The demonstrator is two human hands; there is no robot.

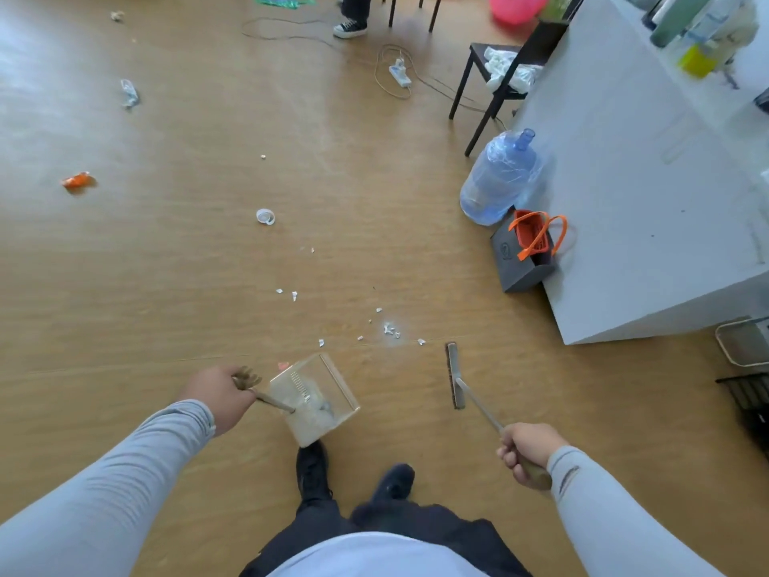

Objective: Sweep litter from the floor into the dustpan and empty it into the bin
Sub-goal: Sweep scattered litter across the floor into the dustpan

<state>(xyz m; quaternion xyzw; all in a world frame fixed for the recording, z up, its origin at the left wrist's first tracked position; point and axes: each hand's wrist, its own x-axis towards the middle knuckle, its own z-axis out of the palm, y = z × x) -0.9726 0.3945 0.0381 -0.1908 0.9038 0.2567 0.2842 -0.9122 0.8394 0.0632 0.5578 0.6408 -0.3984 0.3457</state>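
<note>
Near the frame's lower centre, the left hand [216,395] is gripping the dustpan [315,403] (mouth facing the paper scraps [389,329]) while the right hand's [528,451] fingers are clamping the broom [455,374], ready to sweep.

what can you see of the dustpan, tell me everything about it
The dustpan is a pale, see-through plastic box with a tan rim and a comb-like row of teeth inside. A thin tan handle runs from it into the left hand, which grips it. It sits tilted, just ahead of the person's dark shoe, with some whitish litter inside.
</note>
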